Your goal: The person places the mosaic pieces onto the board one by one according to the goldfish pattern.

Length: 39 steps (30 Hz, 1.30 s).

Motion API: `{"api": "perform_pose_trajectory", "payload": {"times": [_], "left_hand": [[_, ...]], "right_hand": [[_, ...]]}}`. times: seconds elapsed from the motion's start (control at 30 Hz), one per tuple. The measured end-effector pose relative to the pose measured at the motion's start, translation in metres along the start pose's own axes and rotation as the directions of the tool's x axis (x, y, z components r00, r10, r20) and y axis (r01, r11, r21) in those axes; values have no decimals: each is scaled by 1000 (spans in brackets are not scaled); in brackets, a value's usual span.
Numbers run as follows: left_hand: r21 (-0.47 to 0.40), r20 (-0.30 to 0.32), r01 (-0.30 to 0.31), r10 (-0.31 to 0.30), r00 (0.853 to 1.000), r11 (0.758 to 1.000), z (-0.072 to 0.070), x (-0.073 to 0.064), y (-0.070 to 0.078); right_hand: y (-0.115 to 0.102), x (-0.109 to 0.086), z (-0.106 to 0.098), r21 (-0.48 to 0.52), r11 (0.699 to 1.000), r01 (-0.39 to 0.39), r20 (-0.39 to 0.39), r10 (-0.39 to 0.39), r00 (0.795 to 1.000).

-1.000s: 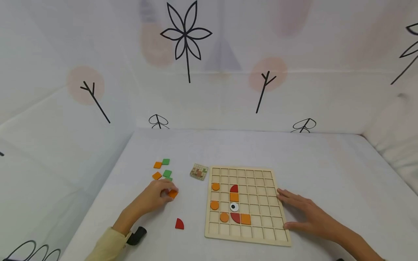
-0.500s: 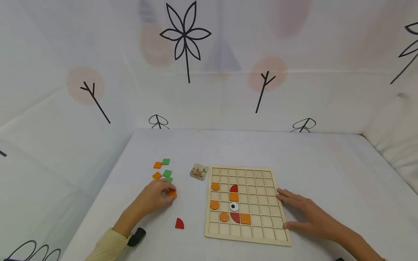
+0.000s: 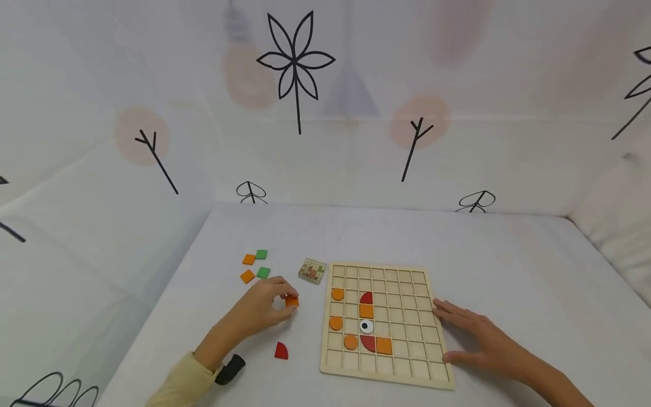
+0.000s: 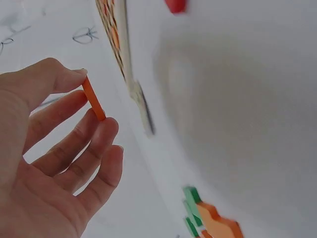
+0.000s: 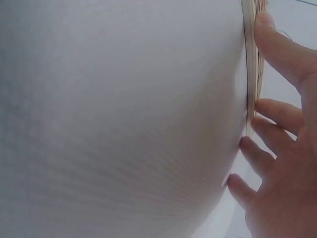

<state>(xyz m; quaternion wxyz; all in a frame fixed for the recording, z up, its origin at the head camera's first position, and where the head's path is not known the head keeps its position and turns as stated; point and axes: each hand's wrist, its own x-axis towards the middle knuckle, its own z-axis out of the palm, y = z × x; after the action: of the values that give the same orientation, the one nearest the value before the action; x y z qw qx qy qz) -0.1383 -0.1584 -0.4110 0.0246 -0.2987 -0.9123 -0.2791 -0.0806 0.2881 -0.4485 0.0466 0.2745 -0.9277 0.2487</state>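
Between thumb and fingers, my left hand pinches an orange square tile, left of the board. The left wrist view shows that tile edge-on, held by its ends. A pale wooden grid board lies to the right, bearing orange discs, orange squares, red quarter-circles and a white eye disc. My right hand touches the board's right edge with thumb and fingertips, fingers extended. In the right wrist view, the thumb and fingers of the right hand lie along the board's side.
A small patterned card lies just off the board's upper left corner. Orange tiles and green tiles lie loose behind my left hand. A red quarter-circle sits on the white table in front of it.
My left hand has lifted the orange tile and carried it right, toward the board. The right hand stays at the board's edge. The head view has shifted slightly.
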Motion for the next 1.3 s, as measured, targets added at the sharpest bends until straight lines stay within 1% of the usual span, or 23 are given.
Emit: {"api": "perform_pose_trajectory", "payload": {"times": [0.1,0.17,0.23,0.3,0.4,0.5,0.6,0.67,0.73,0.9,1.0,1.13,1.2,1.27,1.3], "left_hand": [[-9,7,-49,49,999,999,2,6,10],[-21,22,-65,66,998,998,4,10,18],[-22,47,-54,55,997,998,5,13,25],[-17,70,-41,42,997,999,9,17,31],[-7,86,-45,46,995,999,16,24,40],[12,87,-81,80,993,997,21,30,48],[33,104,-130,125,987,991,27,37,57],[34,125,-155,150,981,987,31,42,62],[28,140,-181,176,974,983,36,45,66],[20,155,-259,253,955,966,47,53,76],[28,163,-309,300,940,951,55,57,83],[44,183,-374,360,915,927,62,63,91],[55,202,-396,379,903,916,65,66,95],[78,225,-406,381,897,910,68,69,97],[79,237,-404,377,895,911,69,70,99]], "right_hand": [[0,1,1,-10,1000,11,1,-11,1000],[1,2,2,-19,1000,9,2,-9,1000],[1,3,1,-29,999,25,4,-25,1000],[2,3,1,-37,999,18,7,-17,1000],[3,4,-1,-44,999,18,5,-18,1000],[4,6,-2,-33,999,18,5,-18,1000],[5,6,-3,-10,1000,8,9,-8,1000],[5,6,-3,-2,1000,-2,11,2,1000],[6,5,-3,4,1000,4,7,-4,1000],[7,3,0,23,1000,21,-7,-20,1000],[7,1,2,23,1000,7,-5,-7,1000],[5,-2,4,37,999,-19,1,19,1000],[5,-2,5,48,999,-22,4,22,1000],[5,-2,5,54,998,-26,6,25,1000],[5,-2,5,53,998,-24,7,24,1000]]}}
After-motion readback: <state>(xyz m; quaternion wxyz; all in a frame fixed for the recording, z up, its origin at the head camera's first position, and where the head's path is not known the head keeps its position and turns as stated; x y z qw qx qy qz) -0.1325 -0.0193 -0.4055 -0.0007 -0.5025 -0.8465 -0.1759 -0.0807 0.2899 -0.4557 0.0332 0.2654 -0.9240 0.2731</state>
